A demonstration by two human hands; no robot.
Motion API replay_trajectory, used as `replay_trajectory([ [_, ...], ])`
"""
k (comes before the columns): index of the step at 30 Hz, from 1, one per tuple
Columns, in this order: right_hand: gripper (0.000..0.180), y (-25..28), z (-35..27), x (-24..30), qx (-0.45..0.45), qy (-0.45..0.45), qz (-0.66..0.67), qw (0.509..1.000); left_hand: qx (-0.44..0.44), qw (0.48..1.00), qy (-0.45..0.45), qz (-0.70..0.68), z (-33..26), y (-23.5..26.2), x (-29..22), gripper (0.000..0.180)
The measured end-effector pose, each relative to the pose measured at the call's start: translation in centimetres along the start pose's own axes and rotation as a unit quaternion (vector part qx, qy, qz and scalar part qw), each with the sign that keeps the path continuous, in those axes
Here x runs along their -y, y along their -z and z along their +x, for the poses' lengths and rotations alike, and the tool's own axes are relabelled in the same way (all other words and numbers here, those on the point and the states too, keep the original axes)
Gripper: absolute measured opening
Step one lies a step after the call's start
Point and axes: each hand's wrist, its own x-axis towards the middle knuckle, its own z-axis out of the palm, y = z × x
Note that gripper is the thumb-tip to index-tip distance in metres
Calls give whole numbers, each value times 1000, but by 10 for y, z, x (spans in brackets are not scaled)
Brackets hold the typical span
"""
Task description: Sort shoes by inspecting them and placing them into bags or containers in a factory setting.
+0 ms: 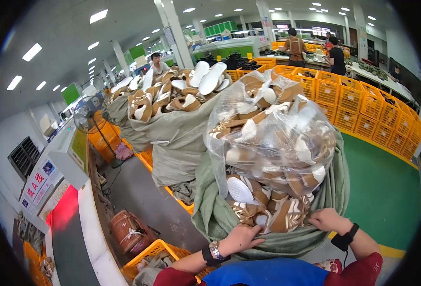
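Note:
In front of me stands a green woven sack (203, 195), its rim rolled down around brown-and-white shoe uppers (286, 214). My left hand (241, 239) lies over the near rim with its fingers stretched apart, touching the edge of the uppers. At the right side of the rim, my right hand (329, 220) is closed, with its curled fingers on the sack's edge beside the uppers. A clear plastic bag (272, 148), full of similar uppers, rests on top of the sack's contents. A white sole-shaped piece (240, 190) lies below the bag.
Another large sack (177, 157) of uppers stands at the far left. Stacked orange crates (348, 97) line the right and back. A brown stool (129, 231) and an orange crate (158, 250) stand left of me, near a conveyor (72, 243). Several people work farther off.

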Motion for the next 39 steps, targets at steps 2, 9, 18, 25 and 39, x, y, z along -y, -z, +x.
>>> replay_trajectory([
  [2,18,-3,-11,-9,33,-83,34,995,5,1000,13,-7,0,1,-2,34],
  [9,16,3,17,-13,-95,-98,16,991,-18,988,32,151,20,34,-24,34],
  [18,24,13,19,-88,97,-310,0,946,-177,962,171,-117,83,33,-20,26],
  [25,23,8,39,-171,-89,-441,-72,890,-109,905,261,-318,74,51,8,24],
  [39,37,-24,88,-217,-332,-377,591,631,-261,960,52,89,84,25,-21,9],
])
